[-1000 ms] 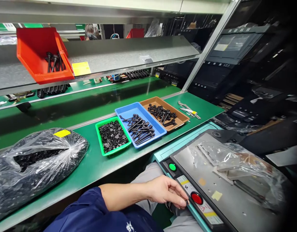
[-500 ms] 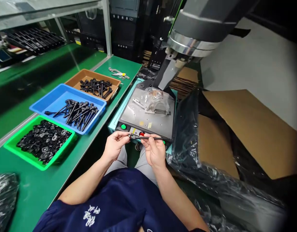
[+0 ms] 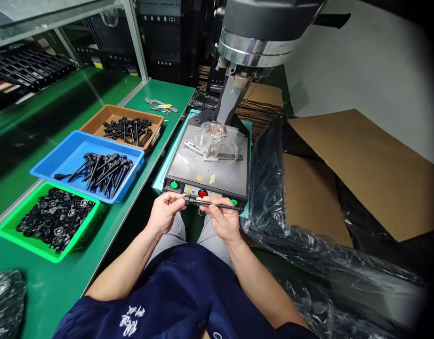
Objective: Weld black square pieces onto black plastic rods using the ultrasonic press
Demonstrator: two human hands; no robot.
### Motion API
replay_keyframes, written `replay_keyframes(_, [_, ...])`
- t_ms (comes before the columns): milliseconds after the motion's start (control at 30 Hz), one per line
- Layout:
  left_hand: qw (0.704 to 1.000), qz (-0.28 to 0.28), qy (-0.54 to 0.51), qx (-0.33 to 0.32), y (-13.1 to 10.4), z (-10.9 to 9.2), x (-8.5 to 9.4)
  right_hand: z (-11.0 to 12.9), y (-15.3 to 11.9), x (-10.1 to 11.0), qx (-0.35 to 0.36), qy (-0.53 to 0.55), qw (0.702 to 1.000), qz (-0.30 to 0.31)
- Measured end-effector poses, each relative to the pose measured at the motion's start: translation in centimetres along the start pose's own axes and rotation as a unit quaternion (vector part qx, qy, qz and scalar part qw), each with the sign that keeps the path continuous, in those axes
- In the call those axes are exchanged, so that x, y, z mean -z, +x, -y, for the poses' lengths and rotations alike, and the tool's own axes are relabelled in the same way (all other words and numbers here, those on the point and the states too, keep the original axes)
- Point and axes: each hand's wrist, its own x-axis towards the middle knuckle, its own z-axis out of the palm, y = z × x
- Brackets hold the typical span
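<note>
A thin black ribbed rod with a thicker head (image 3: 222, 205) is held level in front of my body. My left hand (image 3: 165, 212) pinches its head end. The fingers of my right hand (image 3: 223, 220) are closed round the middle of the shaft, and the ribbed tip sticks out to the right. Just beyond both hands is the front panel of a grey metal machine base (image 3: 217, 172), with a red button (image 3: 202, 193) and green buttons. Plastic film wraps a metal fixture (image 3: 217, 143) on that base.
At left on the green bench (image 3: 47, 282) stand a green tray (image 3: 54, 256) of small black parts, a blue tray (image 3: 61, 150) of black rods and a brown tray (image 3: 97, 120) of black screw-like pieces. A machine head (image 3: 259, 47) hangs above the base. A plastic-lined carton (image 3: 309, 197) stands right.
The view has turned a little, so the trays and machine sit further left. Both hands keep hold of the rod, which now slants slightly down to the right.
</note>
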Motion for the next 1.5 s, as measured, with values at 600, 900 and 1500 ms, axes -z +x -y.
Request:
replay_keyframes(600, [0.961, 0.116, 0.068, -0.240, 2.6, -1.6, -3.2, -2.7, 0.8, 4.4, 0.218, -0.343, 0.909, 0.095])
replay_keyframes(900, [0.906, 0.239, 0.192, -0.292, 2.8, -1.2, -3.3, 0.5, 2.5, 3.4, 0.140, -0.344, 0.920, 0.122])
replay_keyframes(1500, [0.934, 0.196, 0.214, -0.207, 10.3, -1.5, -6.3, 0.6, 11.0, 2.1, 0.177, -0.362, 0.914, 0.051])
